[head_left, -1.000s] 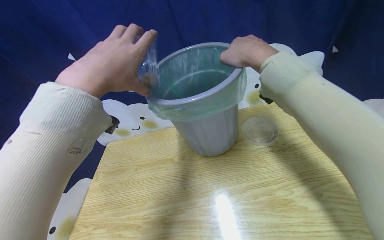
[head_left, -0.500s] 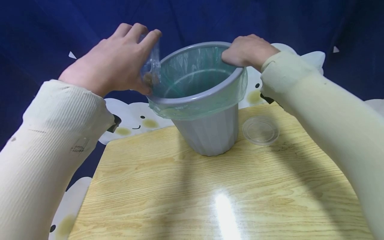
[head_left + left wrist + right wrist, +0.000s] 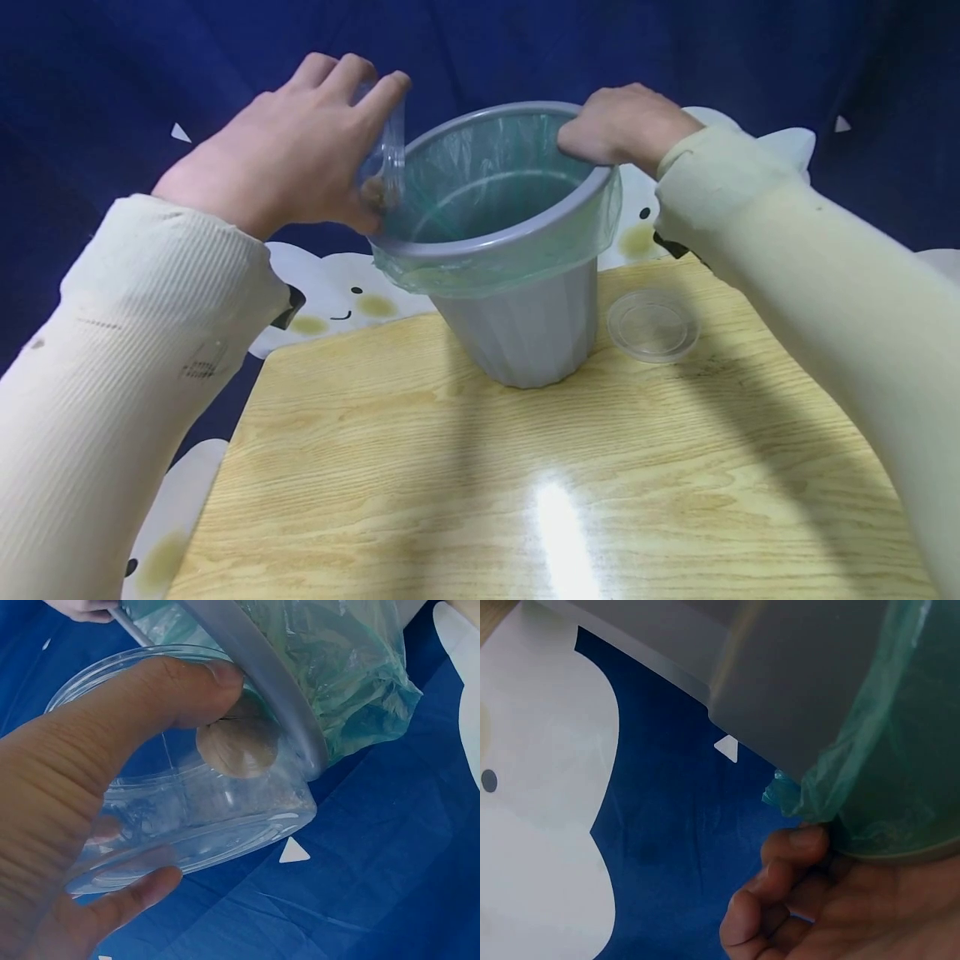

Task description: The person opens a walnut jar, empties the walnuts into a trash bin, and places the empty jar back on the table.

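My left hand (image 3: 292,146) grips a clear plastic tub (image 3: 225,806), tipped on its side against the left rim of a grey bin (image 3: 525,333). Inside the tub, near its bin-side end, sits a round, pale brown piece (image 3: 238,746) with fine lines, like a nut or shell; its exact kind is unclear. The thumb partly covers it. A thin green bag (image 3: 480,275) lines the bin and folds over the rim. With curled fingers my right hand (image 3: 626,125) holds the bin's far right rim, over the bag's edge.
A clear round lid (image 3: 652,327) lies flat on the wooden table (image 3: 337,467), right of the bin. Behind hangs a dark blue cloth (image 3: 487,50), with white cartoon shapes lower down at the table's back edge.
My left hand and the tub have shifted slightly right and up. The right hand keeps its hold on the rim, and the lid lies where it was.
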`<state>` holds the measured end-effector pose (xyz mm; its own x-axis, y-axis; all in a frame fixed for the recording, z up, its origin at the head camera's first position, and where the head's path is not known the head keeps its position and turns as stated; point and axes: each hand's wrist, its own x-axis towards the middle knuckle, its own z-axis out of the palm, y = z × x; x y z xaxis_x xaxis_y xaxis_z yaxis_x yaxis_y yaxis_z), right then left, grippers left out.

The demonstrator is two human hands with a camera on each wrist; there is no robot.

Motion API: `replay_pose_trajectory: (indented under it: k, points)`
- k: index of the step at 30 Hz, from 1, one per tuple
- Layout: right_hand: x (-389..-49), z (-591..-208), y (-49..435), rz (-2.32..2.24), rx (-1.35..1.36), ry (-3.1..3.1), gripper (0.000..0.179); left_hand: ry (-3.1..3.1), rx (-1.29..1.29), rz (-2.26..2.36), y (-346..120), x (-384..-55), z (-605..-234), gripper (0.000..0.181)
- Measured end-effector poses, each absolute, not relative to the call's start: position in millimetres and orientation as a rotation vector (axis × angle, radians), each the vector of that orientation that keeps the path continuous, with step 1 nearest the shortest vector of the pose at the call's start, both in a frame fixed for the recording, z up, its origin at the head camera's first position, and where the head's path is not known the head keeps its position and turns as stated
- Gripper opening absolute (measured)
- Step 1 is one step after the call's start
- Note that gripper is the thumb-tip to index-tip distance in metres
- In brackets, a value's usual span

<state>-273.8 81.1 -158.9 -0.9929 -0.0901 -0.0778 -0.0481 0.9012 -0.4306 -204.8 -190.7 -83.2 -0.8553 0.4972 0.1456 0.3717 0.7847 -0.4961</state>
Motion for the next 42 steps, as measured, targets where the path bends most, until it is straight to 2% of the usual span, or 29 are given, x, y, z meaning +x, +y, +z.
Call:
replay_pose_trajectory:
  k: [30,42]
  points:
    - [-271.8,-158.3,80.8,-0.677,-0.118,2.98,0.039,-2.632,-0.776,0.812,-183.6,-198.2,-84.6,0.112]
    - [-271.9,-158.7,80.6,-0.671,-0.126,2.977,0.039,-2.612,-0.785,0.824,-183.5,-198.9,-85.8,0.119]
